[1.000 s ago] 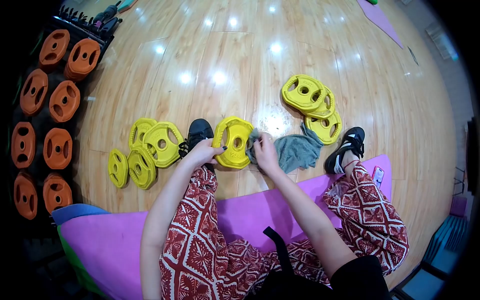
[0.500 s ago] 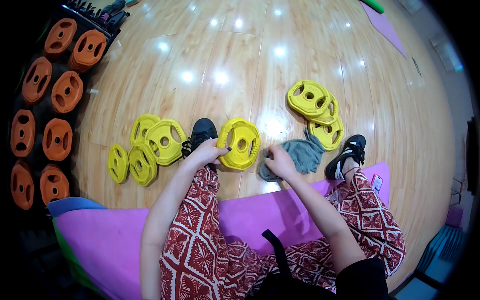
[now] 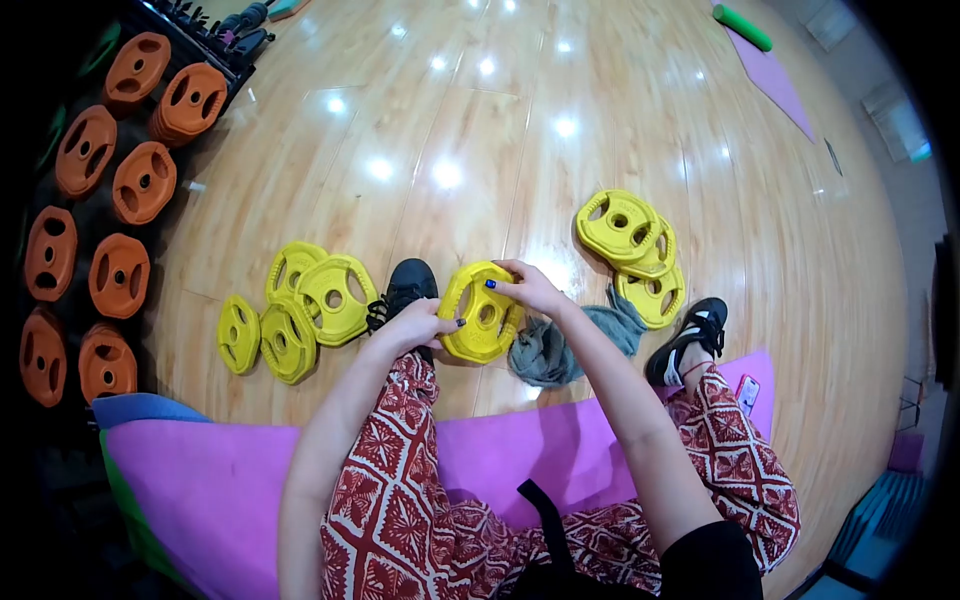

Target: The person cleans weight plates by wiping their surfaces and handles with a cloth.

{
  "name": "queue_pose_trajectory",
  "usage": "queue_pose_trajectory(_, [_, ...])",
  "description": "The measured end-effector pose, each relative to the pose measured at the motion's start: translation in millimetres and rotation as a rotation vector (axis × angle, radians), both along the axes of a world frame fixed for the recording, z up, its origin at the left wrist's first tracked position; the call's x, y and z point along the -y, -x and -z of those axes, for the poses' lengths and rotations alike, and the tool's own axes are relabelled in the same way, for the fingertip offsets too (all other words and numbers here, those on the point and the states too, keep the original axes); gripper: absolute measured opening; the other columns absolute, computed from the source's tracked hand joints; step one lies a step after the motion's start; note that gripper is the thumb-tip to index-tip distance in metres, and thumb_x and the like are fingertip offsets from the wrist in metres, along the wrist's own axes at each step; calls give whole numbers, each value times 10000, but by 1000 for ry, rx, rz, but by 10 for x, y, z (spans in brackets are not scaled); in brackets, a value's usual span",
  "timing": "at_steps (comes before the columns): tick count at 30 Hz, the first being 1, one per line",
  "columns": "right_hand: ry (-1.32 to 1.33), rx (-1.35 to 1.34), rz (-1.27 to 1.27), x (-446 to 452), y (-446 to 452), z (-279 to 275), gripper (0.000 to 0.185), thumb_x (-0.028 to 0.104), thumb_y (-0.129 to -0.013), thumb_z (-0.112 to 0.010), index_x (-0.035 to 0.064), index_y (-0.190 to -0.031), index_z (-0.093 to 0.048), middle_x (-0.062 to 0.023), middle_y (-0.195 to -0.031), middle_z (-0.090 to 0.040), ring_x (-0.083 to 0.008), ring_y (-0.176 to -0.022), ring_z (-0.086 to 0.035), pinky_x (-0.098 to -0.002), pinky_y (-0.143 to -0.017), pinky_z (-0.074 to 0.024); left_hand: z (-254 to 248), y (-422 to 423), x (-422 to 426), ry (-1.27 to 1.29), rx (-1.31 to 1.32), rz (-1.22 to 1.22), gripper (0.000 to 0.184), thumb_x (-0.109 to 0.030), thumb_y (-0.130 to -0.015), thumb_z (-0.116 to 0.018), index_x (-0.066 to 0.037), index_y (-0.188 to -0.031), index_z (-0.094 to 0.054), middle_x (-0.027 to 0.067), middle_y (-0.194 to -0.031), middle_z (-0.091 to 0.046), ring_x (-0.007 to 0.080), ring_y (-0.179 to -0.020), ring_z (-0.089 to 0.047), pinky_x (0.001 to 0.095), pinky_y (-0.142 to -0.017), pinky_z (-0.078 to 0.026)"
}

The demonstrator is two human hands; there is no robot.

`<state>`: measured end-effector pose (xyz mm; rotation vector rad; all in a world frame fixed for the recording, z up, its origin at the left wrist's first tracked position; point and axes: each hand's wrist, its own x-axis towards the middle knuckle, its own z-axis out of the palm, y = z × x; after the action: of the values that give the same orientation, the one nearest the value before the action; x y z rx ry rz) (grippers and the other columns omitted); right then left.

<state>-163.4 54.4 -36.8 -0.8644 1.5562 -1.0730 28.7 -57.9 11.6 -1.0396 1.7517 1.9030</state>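
Note:
Between my feet I hold a yellow weight plate (image 3: pixel 487 318). My left hand (image 3: pixel 418 325) grips its left rim, thumb on the face. At the upper right rim, my right hand (image 3: pixel 528 288) is closed on the same plate, its thumb over the front. A crumpled grey-green cloth (image 3: pixel 545 355) lies on the floor just below and right of my right hand, partly covered by my forearm. More yellow plates (image 3: pixel 333 300) lie in an overlapping group left of my shoe. Another overlapping group of yellow plates (image 3: pixel 617 225) lies beyond the cloth to the right.
A rack of orange plates (image 3: pixel 118 277) stands along the left. I sit on a pink mat (image 3: pixel 230 470), with a phone (image 3: pixel 747 393) near its right end. My black shoes (image 3: pixel 412 280) flank the held plate. A green roller (image 3: pixel 742 28) lies far right.
My right hand has left the grey-green cloth and moved up and left onto the yellow plate's rim. My left hand keeps its hold. The view has tilted slightly.

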Motion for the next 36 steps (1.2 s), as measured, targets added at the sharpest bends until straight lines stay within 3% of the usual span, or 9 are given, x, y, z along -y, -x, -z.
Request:
queue_pose_trajectory(4, [-28, 139, -1, -36, -3, -111, 403, 217, -760, -629, -26, -1065, -527, -91, -932, -594, -133, -828, -554, -257, -742, -448, 110, -29, 43, 120, -56, 168, 279, -179, -782, -594, -50, -1023, -535, 26, -859, -591, 88, -746, -546, 235, -622, -455])
queue_pose_trajectory(5, [-10, -3, 17, -71, 1, 16, 285, 208, -774, -615, -6, -952, -556, -18, -813, -572, -87, -727, -512, -231, -664, -432, 115, -24, 40, 152, -87, 192, 278, -176, -773, -606, -39, -1005, -540, 25, -818, -590, 85, -717, -541, 237, -609, -451])
queue_pose_trajectory(8, [58, -115, 56, -239, -68, -89, 257, 201, -769, -618, 7, -925, -554, -13, -781, -556, -75, -696, -488, -230, -627, -421, 79, -26, 16, 350, -152, 291, 267, -149, -758, -617, -16, -980, -548, 30, -777, -587, 96, -680, -541, 245, -594, -449])
queue_pose_trajectory(9, [46, -230, 60, -278, -76, -130, 309, 269, -738, -643, -4, -868, -579, -88, -725, -592, -127, -677, -560, -268, -605, -440, 95, -26, -5, 307, -172, 233, 265, -137, -752, -619, -8, -974, -555, 45, -765, -588, 114, -678, -546, 244, -604, -449])
queue_pose_trajectory(16, [39, -603, 185, -380, -224, -651, 369, 342, -685, -681, 10, -820, -596, -132, -628, -574, -216, -564, -578, -308, -537, -449, 88, -20, 48, -162, -219, -87, 355, -52, -792, -524, -31, -1141, -467, 35, -1013, -535, 113, -820, -524, 239, -725, -421])
queue_pose_trajectory(19, [22, -565, 357, -340, -106, -631, 373, 339, -683, -683, -10, -782, -598, -120, -606, -575, -184, -537, -568, -297, -519, -444, 68, -53, 14, -263, -339, -319, 460, -86, -844, -469, -71, -1282, -328, 54, -1167, -459, 142, -992, -483, 287, -847, -388])
queue_pose_trajectory(26, [3, -482, 890, -251, 701, -397, 335, 276, -736, -650, -52, -712, -585, -74, -585, -553, -123, -537, -489, -289, -498, -398, 74, -99, 64, -351, -343, -328, 387, -111, -872, -439, -75, -1252, -380, 69, -1143, -485, 145, -1030, -473, 304, -859, -401])
queue_pose_trajectory(31, [75, 246, 1340, -216, 1322, -200, 307, 166, -745, -641, -31, -951, -528, -89, -866, -587, -191, -661, -572, -324, -531, -460, 102, -101, 69, -390, -368, -321, 317, -103, -880, -417, -46, -1191, -447, 72, -1071, -533, 142, -986, -509, 292, -828, -430])
queue_pose_trajectory(36, [17, 321, 1359, -239, 1690, -74, 265, 156, -754, -625, 41, -973, -529, -88, -872, -595, -211, -711, -590, -329, -521, -470, 115, -112, 68, -401, -383, -345, 306, -98, -880, -413, -36, -1177, -454, 84, -1071, -532, 146, -975, -516, 293, -830, -435])
